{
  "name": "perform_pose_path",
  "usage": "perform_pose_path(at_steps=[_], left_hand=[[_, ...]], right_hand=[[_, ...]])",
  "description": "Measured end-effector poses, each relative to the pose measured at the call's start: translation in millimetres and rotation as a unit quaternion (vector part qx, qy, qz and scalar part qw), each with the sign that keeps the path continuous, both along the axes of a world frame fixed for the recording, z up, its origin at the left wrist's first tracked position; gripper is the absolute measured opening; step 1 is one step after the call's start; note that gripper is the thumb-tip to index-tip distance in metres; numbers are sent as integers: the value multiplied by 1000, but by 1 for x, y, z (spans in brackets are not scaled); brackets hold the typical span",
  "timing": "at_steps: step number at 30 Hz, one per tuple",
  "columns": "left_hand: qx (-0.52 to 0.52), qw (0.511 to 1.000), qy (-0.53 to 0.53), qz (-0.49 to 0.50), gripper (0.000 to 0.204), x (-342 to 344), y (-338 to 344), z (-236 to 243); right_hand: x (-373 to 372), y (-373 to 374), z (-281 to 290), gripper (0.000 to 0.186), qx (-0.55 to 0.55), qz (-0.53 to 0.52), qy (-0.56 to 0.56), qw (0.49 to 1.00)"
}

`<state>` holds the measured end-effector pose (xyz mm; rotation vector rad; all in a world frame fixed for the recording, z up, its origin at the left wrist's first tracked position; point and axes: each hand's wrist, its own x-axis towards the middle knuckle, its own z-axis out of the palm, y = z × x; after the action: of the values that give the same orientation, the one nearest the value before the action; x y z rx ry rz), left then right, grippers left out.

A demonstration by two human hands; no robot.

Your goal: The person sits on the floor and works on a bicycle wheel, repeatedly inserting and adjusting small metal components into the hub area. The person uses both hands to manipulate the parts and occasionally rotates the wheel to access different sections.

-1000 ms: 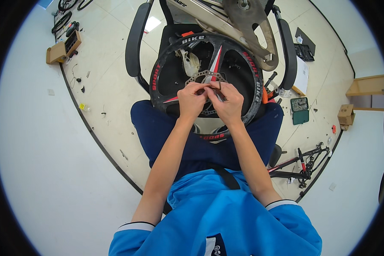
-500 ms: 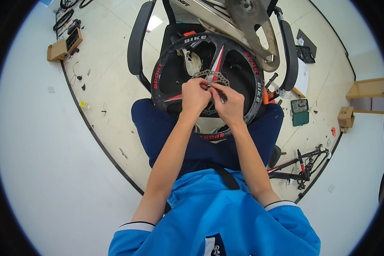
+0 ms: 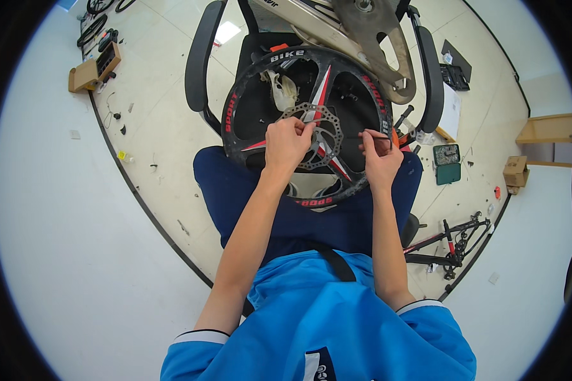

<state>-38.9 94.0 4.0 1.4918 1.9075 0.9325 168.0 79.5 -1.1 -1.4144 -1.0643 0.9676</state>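
Note:
A black bicycle wheel [image 3: 233, 136] with red-and-white spokes lies across my lap, its face turned up. Fixed at its hub is a silver disc brake rotor [image 3: 338, 130] with a perforated rim. My left hand [image 3: 286, 145] is over the rotor's left side, fingers closed in a pinch; whatever may be between the fingertips is too small to make out. To the right of the rotor, my right hand [image 3: 381, 157] holds a thin dark L-shaped hex key [image 3: 376, 137] above the wheel's right rim.
Under the wheel stands a black chair with armrests [image 3: 200, 70]. A beige bike frame [image 3: 318, 28] rests across it beyond the wheel. A crumpled whitish bag [image 3: 283, 91] lies by the spokes. On the floor at right are a green case [image 3: 448, 173] and another bike frame [image 3: 448, 249].
My right hand has moved away from my left, out to the right, and the hex key now shows in it. The left hand stays at the rotor, slightly further left.

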Motion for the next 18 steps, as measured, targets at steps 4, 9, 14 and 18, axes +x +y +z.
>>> perform_pose_path(at_steps=[4, 9, 14, 18], left_hand=[[-15, 1000, 25, -3, 32, 2, 0, 3], [-53, 994, 100, -3, 33, 5, 0, 4], [-48, 993, 104, -32, 29, 5, -3, 12], [-20, 996, 84, -36, 27, 7, -3, -9]], right_hand=[[-3, -3, -12, 16, -10, 28, 5, 1000], [-11, 2, -27, 22, -54, 78, -17, 995], [-13, -5, -36, 20, -76, 99, 1, 992], [-15, -9, -37, 18, -93, 104, 12, 990]])
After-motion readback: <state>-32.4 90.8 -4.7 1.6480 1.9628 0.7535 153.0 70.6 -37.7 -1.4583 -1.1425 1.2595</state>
